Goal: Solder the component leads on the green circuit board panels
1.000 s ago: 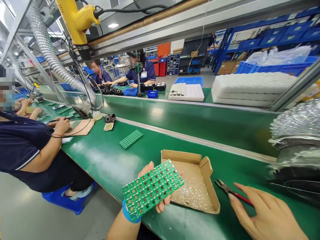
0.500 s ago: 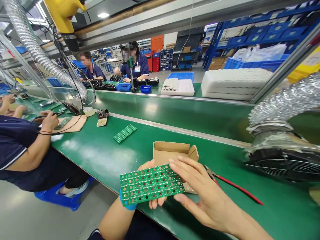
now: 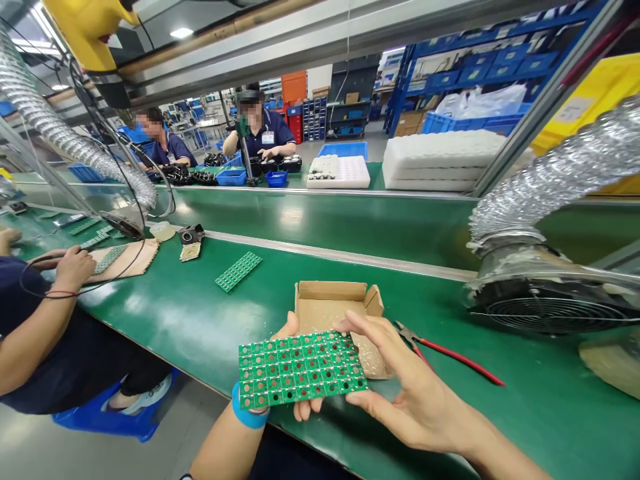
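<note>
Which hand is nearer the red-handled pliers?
Right. The right hand is close beside the red-handled pliers, hiding part of one handle; the left hand is farther left, holding the green circuit board.

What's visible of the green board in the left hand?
The green board is a thin rectangular panel, like circuit-board stock, patterned as a grid of small cells with round spots, some coppery, some dark. It's held face toward the camera, tilted, in front of the cardboard box. The left hand holds it from behind, fingers curled below; the right hand brackets its right end, firm contact unclear.
</note>
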`<state>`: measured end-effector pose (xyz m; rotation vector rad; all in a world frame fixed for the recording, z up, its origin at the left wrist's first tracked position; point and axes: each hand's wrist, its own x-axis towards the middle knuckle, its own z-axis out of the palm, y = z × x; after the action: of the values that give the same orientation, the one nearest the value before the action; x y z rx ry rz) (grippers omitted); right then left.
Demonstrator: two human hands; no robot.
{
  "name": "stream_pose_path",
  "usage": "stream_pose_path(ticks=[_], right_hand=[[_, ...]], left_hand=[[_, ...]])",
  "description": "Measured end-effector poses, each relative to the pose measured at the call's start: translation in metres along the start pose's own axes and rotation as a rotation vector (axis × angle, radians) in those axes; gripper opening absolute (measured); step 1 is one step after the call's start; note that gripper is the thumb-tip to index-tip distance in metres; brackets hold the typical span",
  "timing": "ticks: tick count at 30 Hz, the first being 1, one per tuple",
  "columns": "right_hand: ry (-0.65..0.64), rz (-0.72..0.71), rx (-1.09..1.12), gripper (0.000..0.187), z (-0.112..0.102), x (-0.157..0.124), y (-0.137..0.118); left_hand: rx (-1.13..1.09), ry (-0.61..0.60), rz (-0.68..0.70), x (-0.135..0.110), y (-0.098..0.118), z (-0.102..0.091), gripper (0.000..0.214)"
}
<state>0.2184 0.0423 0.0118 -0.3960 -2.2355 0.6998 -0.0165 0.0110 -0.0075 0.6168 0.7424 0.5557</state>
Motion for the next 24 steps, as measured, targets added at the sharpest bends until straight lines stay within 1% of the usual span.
stream_pose_path(ticks=[3, 5, 6, 7, 9, 11, 13, 15, 17, 19, 22, 24], right_hand=[[0.063, 0.011, -0.008, 0.079, -0.004, -0.004, 0.001], [0.105, 0.027, -0.028, 0.079, -0.007, -0.008, 0.003], [0.124, 0.036, -0.041, 0.080, -0.008, -0.010, 0.005], [0.141, 0.044, -0.051, 0.080, -0.009, -0.012, 0.006], [0.170, 0.053, -0.062, 0.081, -0.010, -0.016, 0.008], [0.205, 0.061, -0.069, 0.082, -0.012, -0.018, 0.011], [0.237, 0.076, -0.071, 0.082, -0.013, -0.020, 0.013], [0.256, 0.095, -0.070, 0.082, -0.014, -0.021, 0.015], [0.263, 0.106, -0.067, 0.083, -0.014, -0.021, 0.017], [0.265, 0.106, -0.062, 0.084, -0.013, -0.022, 0.018], [0.264, 0.111, -0.057, 0.085, -0.013, -0.023, 0.020], [0.254, 0.123, -0.058, 0.085, -0.013, -0.024, 0.021]], left_hand=[[-0.058, -0.191, -0.018, 0.004, -0.001, -0.016, 0.133], [-0.077, -0.254, 0.009, 0.005, 0.000, -0.024, 0.132], [-0.082, -0.255, 0.035, 0.004, 0.001, -0.026, 0.128], [-0.096, -0.240, 0.080, 0.003, 0.002, -0.025, 0.122], [-0.143, -0.160, 0.247, 0.000, 0.003, -0.022, 0.109], [-0.155, -0.056, 0.387, -0.004, 0.002, -0.017, 0.099], [-0.113, 0.012, 0.448, -0.006, 0.000, -0.014, 0.094], [-0.025, 0.092, 0.466, -0.007, -0.001, -0.012, 0.083], [0.069, 0.201, 0.470, -0.006, -0.001, -0.011, 0.068], [0.125, 0.283, 0.472, -0.004, -0.001, -0.009, 0.056], [0.133, 0.319, 0.477, -0.002, 0.001, -0.005, 0.044], [0.135, 0.334, 0.479, -0.001, 0.002, -0.003, 0.040]])
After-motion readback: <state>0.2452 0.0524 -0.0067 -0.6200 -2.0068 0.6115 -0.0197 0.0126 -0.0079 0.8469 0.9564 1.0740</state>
